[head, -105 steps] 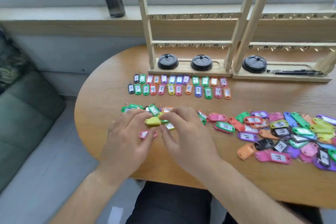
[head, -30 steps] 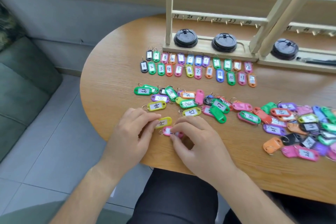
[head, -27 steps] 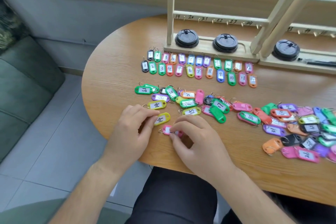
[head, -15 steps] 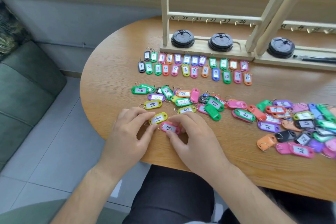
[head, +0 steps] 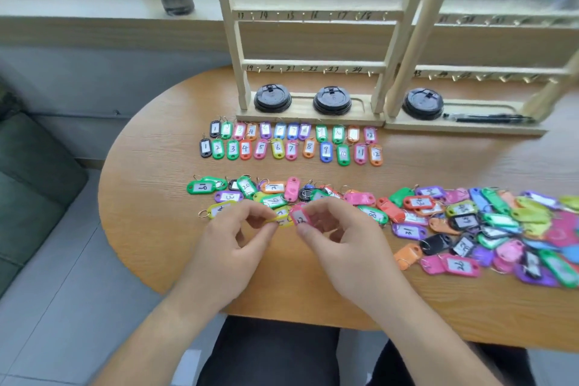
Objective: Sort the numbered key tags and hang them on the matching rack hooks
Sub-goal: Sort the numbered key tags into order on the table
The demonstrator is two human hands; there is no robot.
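Head view: my left hand (head: 232,247) pinches a yellow tag (head: 282,220) between thumb and forefinger, and my right hand (head: 344,244) pinches a pink tag (head: 299,217). The two tags touch, over the table (head: 150,166) near its front edge. Just behind them lies a loose cluster (head: 250,193) of tags. Farther back, two neat rows (head: 291,147) numbered 1 to 12 sit before the rack (head: 313,67). A heap (head: 501,229) of tags spreads to my right.
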